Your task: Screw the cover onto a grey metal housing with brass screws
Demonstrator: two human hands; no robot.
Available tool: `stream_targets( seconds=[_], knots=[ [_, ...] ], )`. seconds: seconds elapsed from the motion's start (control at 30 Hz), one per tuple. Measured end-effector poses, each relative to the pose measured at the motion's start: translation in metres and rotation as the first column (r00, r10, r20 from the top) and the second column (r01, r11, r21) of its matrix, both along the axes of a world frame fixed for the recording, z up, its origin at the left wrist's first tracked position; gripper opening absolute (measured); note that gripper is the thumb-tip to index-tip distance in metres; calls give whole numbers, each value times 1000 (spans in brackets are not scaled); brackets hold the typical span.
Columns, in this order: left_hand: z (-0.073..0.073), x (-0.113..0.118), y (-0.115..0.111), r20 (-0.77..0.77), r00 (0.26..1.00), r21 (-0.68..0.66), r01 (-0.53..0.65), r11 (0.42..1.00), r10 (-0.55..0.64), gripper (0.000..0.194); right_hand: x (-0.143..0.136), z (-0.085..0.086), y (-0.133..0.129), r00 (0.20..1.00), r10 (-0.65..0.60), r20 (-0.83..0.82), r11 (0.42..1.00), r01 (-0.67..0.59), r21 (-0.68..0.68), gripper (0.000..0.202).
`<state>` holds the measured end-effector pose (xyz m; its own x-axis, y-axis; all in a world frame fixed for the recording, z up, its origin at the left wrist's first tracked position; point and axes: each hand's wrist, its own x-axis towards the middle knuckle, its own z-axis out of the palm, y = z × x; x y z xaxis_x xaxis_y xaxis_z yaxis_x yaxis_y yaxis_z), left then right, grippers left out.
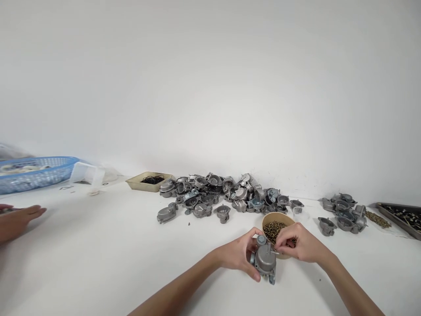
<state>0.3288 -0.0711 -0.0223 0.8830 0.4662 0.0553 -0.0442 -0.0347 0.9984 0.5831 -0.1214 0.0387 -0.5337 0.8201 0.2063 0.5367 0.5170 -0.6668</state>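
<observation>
Head view | one bowl (276, 216); before it, our left hand (241, 255) clamps one casting (265, 260); our right hand (300, 243), pinched together | white table (98, 263), wall (210, 87)

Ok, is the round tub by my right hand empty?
Not empty: small brass-coloured parts show inside the round tub. Your right hand hides some, so I can't tell how full.

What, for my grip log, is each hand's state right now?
Left hand: closed, holding a metal part.
Right hand: closed, fingers pinched; anything held is unclear.
</observation>
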Motion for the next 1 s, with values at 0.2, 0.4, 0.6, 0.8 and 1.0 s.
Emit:
stream_targets(
  seconds=[0.2, 0.4, 0.6, 0.8, 1.0],
  knots=[
    [2, -2, 2, 25, 999, -17, 43, 999, -43, 97, 2, -14, 27, 941, -313, 128, 937, 284, 202, 31],
    [4, -4, 2, -64, 998, 61, -3, 998, 7, 101, -10, -20, 44, 880, -300, 369, 949, 237, 207, 38],
    [9, -3, 0, -92, 994, 83, -43, 996, 51, 108, -12, -26, 49, 834, -330, 443, 942, 256, 218, 34],
    [18, -4, -6, -120, 988, 139, -81, 987, 98, 98, -8, -32, 51, 846, -373, 380, 924, 304, 230, 27],
    [20, -5, -7, -122, 986, 163, -98, 982, 118, 92, -6, -25, 35, 917, -389, 83, 900, 360, 246, 20]
  ],
)
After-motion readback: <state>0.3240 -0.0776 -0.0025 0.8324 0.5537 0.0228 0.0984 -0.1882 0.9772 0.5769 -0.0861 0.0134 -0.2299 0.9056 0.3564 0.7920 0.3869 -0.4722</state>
